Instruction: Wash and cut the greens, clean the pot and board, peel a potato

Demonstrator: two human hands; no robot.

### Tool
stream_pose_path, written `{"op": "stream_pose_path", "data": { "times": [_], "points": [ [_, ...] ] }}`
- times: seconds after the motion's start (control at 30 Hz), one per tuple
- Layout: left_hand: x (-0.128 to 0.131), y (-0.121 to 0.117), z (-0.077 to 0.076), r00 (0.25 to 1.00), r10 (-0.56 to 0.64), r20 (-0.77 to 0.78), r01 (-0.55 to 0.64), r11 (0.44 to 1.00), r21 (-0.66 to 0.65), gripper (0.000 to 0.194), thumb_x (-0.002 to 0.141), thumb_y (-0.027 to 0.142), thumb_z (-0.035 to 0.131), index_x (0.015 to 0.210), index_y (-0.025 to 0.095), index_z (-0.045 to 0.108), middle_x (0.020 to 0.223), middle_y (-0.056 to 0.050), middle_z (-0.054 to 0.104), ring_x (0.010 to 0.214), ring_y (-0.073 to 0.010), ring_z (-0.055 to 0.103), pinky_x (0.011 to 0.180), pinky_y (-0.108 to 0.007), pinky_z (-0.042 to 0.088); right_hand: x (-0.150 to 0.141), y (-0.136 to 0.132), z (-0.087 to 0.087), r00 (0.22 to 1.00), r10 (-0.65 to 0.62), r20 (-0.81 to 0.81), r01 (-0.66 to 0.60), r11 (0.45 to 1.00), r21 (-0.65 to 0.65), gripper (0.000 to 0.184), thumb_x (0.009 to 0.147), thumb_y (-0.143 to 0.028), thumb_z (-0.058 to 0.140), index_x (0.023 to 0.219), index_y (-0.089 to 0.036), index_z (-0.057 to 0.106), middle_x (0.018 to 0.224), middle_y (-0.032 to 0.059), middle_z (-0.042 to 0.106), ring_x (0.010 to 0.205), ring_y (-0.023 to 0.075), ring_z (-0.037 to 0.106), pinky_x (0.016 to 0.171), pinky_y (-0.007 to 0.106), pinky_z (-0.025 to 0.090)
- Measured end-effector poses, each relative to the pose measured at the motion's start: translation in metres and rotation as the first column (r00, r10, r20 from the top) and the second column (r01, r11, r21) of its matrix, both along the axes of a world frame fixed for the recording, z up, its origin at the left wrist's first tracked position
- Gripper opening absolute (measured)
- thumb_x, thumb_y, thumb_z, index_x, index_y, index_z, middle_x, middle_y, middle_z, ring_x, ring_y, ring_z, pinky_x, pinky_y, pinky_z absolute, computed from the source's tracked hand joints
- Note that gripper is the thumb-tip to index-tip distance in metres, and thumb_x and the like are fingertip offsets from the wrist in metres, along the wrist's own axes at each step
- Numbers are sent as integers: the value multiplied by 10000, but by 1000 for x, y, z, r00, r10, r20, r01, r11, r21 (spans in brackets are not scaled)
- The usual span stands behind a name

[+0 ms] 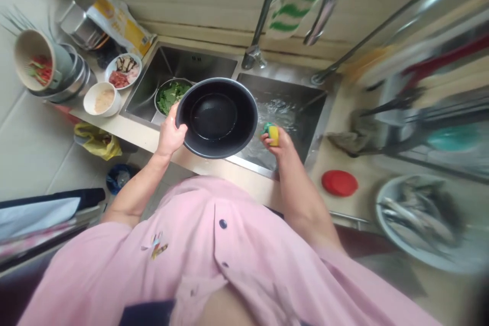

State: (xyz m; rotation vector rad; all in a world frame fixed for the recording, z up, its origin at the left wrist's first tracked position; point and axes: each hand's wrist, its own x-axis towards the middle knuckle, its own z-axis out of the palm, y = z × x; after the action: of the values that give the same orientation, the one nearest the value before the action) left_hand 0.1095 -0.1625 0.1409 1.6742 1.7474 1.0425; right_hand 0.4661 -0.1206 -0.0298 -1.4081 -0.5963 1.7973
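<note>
My left hand grips the rim of a dark round inner pot, which is tilted so its inside faces me. A little liquid shines on the pot's bottom. To the right of the pot, my right hand is closed around a yellow and green sponge, over the near part of the right sink basin. Water ripples in that basin. Behind the pot's left side, a bowl of green leaves stands in the left basin, partly hidden.
A faucet rises behind the basins. Left on the counter are a white bowl, a plate of cut food and a strainer. Rightward lie a red round object and a large basin of fish.
</note>
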Motion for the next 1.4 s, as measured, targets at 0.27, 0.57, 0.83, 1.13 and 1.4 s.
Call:
{"op": "stream_pose_path", "data": {
  "times": [0.27, 0.57, 0.83, 1.13, 1.4],
  "points": [
    [4, -3, -8, 996, 11, 89, -11, 1000, 0, 664, 711, 162, 676, 1373, 196, 632, 1296, -68, 725, 1271, -276, 645, 1214, -408, 430, -3, -11, 55, 990, -136, -25, 137, 990, 31, 126, 889, -327, 596, 866, -232, 518, 904, -1, 634, 644, 83, 512, 460, 131, 139],
    [0, -4, -13, 995, 12, 95, -12, 1000, -6, 644, 727, 186, 711, 1367, 184, 637, 1277, -79, 732, 1233, -279, 662, 1193, -415, 449, -7, 1, 61, 974, -215, -72, 217, 976, 26, 479, 888, -686, 629, 820, -242, 462, 650, -94, 442, 410, 28, 229, 414, 183, 112],
    [11, -1, -14, 994, -5, 111, 2, 1000, 22, 630, 720, 173, 674, 1349, 203, 650, 1300, -57, 730, 1285, -272, 635, 1210, -393, 438, -23, 8, 51, 942, -297, 155, 307, 951, -46, 325, 990, -495, 508, 818, -258, 368, 590, -99, 366, 393, 52, 240, 385, 191, 160],
    [29, 15, -25, 1000, -11, -27, 15, 992, 125, 654, 755, 131, 593, 1404, 213, 603, 1435, -97, 640, 1413, -286, 544, 1272, -417, 351, 2, -21, 143, 930, -148, 336, 54, 960, 274, 385, 858, -268, 642, 1141, -344, 392, 998, 20, 576, 586, 115, 619, 460, 228, 365],
    [56, 33, -20, 985, -135, -106, 153, 971, 184, 479, 916, 174, 547, 1391, 212, 596, 1491, -118, 581, 1476, -293, 482, 1243, -400, 389, -81, -14, 173, 748, -47, 662, -437, 717, 544, 546, 867, -437, 733, 1329, -226, 534, 1295, 130, 548, 1135, 319, 614, 887, 490, 561]
  ]
}}
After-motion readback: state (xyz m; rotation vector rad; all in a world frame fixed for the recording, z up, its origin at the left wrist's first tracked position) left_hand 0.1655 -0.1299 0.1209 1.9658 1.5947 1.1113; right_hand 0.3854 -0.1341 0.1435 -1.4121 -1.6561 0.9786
